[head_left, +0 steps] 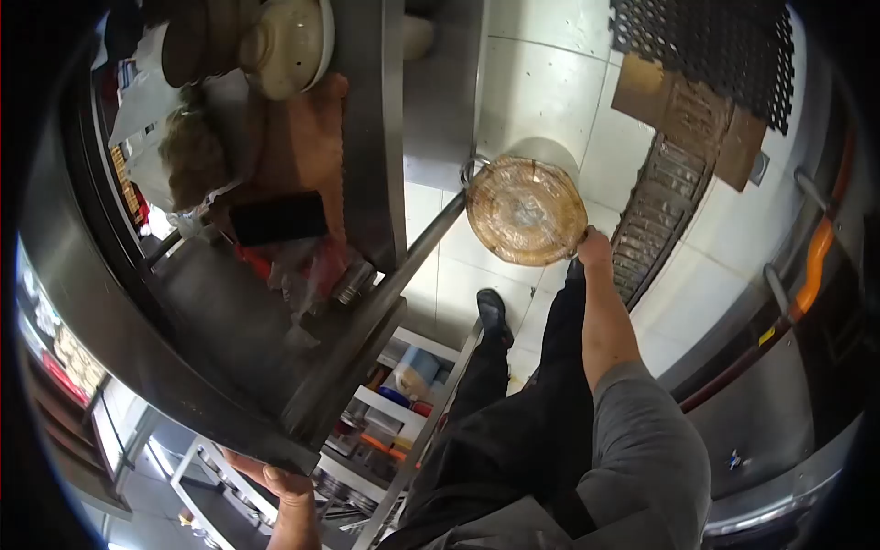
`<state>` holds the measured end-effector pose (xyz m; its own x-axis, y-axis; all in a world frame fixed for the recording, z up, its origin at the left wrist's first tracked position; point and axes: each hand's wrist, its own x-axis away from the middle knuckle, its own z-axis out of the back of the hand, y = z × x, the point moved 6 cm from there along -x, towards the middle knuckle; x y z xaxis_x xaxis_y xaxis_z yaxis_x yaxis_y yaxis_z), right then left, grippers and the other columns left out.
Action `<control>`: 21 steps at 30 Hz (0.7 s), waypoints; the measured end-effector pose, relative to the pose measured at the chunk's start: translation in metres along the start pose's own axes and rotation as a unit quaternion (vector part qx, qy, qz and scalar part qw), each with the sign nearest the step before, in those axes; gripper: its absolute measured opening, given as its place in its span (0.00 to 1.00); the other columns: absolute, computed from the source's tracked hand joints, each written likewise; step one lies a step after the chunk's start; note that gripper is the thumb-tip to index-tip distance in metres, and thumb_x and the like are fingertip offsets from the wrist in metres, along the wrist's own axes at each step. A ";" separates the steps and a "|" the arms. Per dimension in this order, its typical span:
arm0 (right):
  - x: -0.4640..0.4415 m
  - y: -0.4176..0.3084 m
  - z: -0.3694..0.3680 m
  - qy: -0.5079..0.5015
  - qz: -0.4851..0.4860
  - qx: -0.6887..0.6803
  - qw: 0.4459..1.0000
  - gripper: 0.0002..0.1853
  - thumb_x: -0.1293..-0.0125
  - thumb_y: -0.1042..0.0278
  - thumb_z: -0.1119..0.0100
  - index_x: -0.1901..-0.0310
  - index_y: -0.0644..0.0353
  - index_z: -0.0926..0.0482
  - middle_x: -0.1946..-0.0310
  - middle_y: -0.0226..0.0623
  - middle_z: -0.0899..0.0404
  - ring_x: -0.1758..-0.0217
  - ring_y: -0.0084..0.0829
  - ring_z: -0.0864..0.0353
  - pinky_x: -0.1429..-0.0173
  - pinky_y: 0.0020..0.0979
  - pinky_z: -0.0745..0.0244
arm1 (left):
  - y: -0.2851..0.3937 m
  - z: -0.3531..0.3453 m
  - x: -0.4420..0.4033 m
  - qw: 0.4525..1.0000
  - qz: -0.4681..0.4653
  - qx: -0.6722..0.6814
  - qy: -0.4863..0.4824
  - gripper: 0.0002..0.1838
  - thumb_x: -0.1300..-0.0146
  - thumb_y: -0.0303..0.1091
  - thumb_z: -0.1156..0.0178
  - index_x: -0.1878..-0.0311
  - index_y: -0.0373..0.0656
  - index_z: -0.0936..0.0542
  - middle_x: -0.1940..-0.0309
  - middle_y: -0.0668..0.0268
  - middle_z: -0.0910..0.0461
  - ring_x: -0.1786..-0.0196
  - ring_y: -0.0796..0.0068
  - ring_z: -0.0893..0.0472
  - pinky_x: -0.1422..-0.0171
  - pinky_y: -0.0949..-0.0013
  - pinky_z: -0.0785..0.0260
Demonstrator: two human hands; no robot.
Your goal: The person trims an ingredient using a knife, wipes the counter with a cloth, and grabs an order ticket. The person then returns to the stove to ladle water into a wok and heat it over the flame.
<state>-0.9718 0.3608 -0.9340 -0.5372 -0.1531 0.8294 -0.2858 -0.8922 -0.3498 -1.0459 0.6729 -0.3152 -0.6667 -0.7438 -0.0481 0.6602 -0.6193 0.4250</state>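
Observation:
A round pot (525, 211) hangs low over the tiled floor, with clear plastic film stretched across its top and brownish contents beneath. A metal loop handle (470, 171) shows on its left side. My right hand (596, 252) is closed at the pot's near right rim, its arm stretched forward. At the lower left, my left hand (275, 477) holds the corner of a steel counter (220, 403); its thumb shows, while the other fingers are partly hidden by the metal edge.
On the steel surface lie a black phone (279, 218), plastic bags (188, 151), a cloth (302, 137) and a cream bowl (286, 46). A floor grate (660, 220), cardboard (747, 151) and a black rubber mat (706, 46) lie to the right. Shelves (385, 412) stand below.

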 end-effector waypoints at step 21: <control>0.135 -0.143 0.169 0.036 0.006 -0.524 0.851 0.14 0.42 0.87 0.58 0.57 0.64 0.27 0.67 0.34 0.24 0.67 0.25 0.21 0.68 0.23 0.24 | 0.022 -0.008 -0.017 0.986 -0.121 -0.104 -0.047 0.37 0.39 0.58 0.57 0.35 0.39 0.44 0.33 0.47 0.51 0.30 0.52 0.52 0.28 0.52 0.66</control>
<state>-0.8692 0.3958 -0.6979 -0.5813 -0.0991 0.8076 -0.8105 -0.0165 -0.5854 -1.0170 0.6700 -0.3120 -0.8359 -0.5475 -0.0380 0.5280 -0.8211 0.2169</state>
